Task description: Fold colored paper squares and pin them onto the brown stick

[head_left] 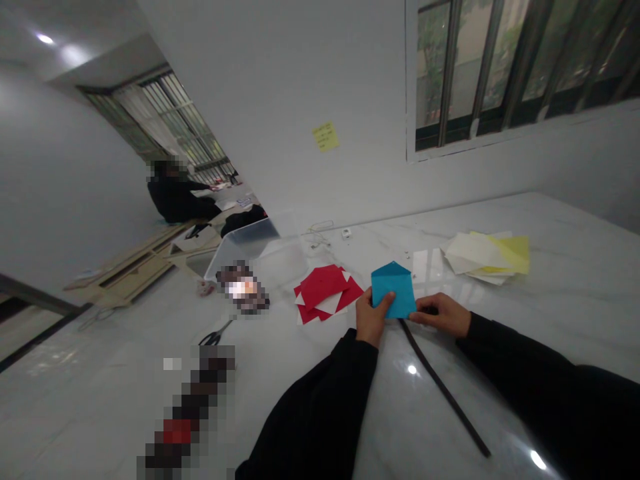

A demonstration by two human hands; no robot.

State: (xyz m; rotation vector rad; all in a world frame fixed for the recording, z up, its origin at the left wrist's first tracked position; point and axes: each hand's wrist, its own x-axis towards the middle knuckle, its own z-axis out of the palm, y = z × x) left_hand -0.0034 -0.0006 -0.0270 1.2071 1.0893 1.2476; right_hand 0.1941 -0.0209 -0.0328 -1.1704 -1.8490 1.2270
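In the head view, a blue envelope [399, 293] is held up over a white marbled counter [280, 353], its pointed flap upward and tilted a little. The left hand [373, 319] grips its lower left side, the thumb lying flat across the front and the other fingers behind. The right hand [443, 315] has its fingers drawn narrow, pinching the lower right corner. Both forearms are in black sleeves.

A thin dark strip [445, 393] runs over the counter from the bottom edge of the envelope toward the near side, between the forearms. Just left of the left hand lies a loose pile of red envelopes [320, 290], with white parts showing among them. Beyond the right hand, farther back, white and yellow papers [485, 257] overlap in a stack.

Well to the left are scissors [215, 335] with dark handles, near a blurred object with a bright patch [243, 288]. A blurred dark and red object [187, 417] lies nearer the camera. Behind stands a clear plastic bin [245, 243]. A small white block [347, 233] and a thin cable [320, 237] sit near the wall, which bears a yellow sticky note [325, 136]. In the far left background, a person [183, 197] in black sits by a window.
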